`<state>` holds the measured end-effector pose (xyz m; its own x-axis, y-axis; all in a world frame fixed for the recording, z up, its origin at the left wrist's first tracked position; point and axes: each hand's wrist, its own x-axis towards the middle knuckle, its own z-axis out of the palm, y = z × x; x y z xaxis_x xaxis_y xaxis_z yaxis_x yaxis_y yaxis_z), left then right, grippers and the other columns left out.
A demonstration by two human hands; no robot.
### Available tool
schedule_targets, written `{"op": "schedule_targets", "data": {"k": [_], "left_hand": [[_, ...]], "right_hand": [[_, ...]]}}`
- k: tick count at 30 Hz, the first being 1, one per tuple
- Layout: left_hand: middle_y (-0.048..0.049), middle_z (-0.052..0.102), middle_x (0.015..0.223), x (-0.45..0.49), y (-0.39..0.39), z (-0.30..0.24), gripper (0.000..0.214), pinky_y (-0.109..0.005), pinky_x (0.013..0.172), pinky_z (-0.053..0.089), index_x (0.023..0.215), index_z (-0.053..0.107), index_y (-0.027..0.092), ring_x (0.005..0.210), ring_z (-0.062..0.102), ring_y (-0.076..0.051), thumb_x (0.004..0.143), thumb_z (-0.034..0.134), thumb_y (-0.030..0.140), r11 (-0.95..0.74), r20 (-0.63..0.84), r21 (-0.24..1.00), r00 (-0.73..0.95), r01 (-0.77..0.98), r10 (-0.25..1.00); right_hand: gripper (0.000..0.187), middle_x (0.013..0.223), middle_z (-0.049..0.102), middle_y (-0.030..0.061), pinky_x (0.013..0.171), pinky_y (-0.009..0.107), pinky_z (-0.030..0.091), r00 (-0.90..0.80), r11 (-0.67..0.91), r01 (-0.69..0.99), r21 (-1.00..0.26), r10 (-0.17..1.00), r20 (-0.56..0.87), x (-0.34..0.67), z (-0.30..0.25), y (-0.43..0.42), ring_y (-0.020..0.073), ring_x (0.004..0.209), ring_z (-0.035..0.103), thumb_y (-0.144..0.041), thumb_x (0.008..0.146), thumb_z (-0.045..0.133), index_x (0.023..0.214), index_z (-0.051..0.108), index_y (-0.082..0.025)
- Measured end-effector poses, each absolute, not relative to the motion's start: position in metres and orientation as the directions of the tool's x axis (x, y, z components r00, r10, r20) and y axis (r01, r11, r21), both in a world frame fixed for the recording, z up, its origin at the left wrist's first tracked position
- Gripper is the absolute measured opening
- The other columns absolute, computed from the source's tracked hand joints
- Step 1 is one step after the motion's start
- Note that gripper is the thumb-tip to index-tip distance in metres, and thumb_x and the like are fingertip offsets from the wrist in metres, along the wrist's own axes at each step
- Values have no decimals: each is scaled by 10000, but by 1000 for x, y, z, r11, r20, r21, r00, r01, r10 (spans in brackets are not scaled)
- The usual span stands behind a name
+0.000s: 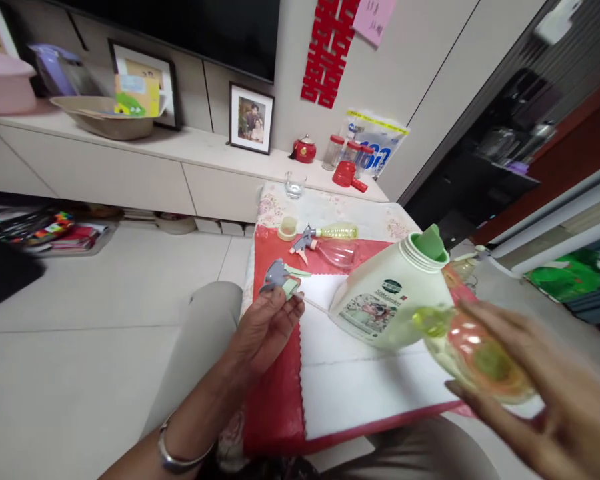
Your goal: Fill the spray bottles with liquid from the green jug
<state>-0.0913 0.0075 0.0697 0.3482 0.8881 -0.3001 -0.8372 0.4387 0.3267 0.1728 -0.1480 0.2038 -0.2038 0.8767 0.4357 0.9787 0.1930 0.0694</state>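
My left hand [270, 323] is closed on a grey and green spray trigger head [279, 275], whose thin dip tube points right toward the jug. On the right, my right hand [535, 387] grips a clear yellowish spray bottle [485, 360], tilted with its open neck to the left; motion blurs it. Between the hands stands a large pale green detergent jug [380, 300] with its top open. Behind it lie two spray bottles on their sides: a yellow one [339, 231] and a clear pinkish one [337, 253]. A pale green cap [287, 228] sits near them.
The small table has a red cloth [273, 413] and a white sheet [360, 393]. A glass cup [295, 185] stands at its far edge. Behind runs a low cabinet [230, 170] with a red pot [305, 149], jars, a red scoop [347, 175] and framed photos.
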Motion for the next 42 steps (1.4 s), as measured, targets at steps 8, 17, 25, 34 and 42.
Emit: {"op": "schedule_targets", "data": {"k": [8, 17, 25, 34, 42], "left_hand": [[-8, 709, 859, -87, 2, 69, 202, -245, 733, 606, 789, 638, 149, 728, 683, -115, 749, 836, 134, 458, -293, 360, 367, -813, 883], [7, 689, 846, -87, 2, 67, 279, -241, 759, 585, 803, 659, 154, 743, 662, -105, 669, 904, 171, 413, -243, 400, 340, -818, 909], [-14, 718, 947, -62, -27, 58, 343, -281, 919, 508, 907, 739, 173, 915, 664, -147, 650, 921, 308, 507, -171, 505, 494, -699, 852], [-33, 750, 1010, -60, -39, 70, 308, -352, 1032, 472, 964, 748, 218, 1086, 674, -227, 705, 880, 322, 549, -117, 510, 579, -662, 807], [-22, 711, 1051, -63, -41, 68, 322, -465, 1063, 487, 958, 730, 226, 1170, 663, -280, 701, 895, 326, 578, -104, 455, 604, -678, 790]], "right_hand": [[577, 1405, 464, 149, 955, 474, 457, -187, 189, 981, 32, 904, 385, 141, 128, -152, 317, 1251, 480, -301, 952, 511, 1509, 405, -192], [616, 1410, 452, 145, 942, 520, 470, -149, 156, 988, 9, 925, 349, 137, 113, -150, 344, 1249, 463, -281, 920, 504, 1523, 390, -218], [626, 1431, 408, 176, 926, 498, 503, -167, 211, 975, -69, 900, 402, 110, 108, -142, 324, 1265, 461, -309, 938, 526, 1533, 390, -172], [618, 1415, 476, 171, 988, 505, 466, -224, 294, 953, -75, 849, 479, 103, 107, -139, 323, 1289, 477, -298, 941, 591, 1508, 403, -139], [627, 1421, 533, 75, 1016, 340, 511, 75, 201, 744, -638, 923, 378, 109, 89, -144, 234, 1279, 546, -409, 927, 644, 1502, 441, -260]]}}
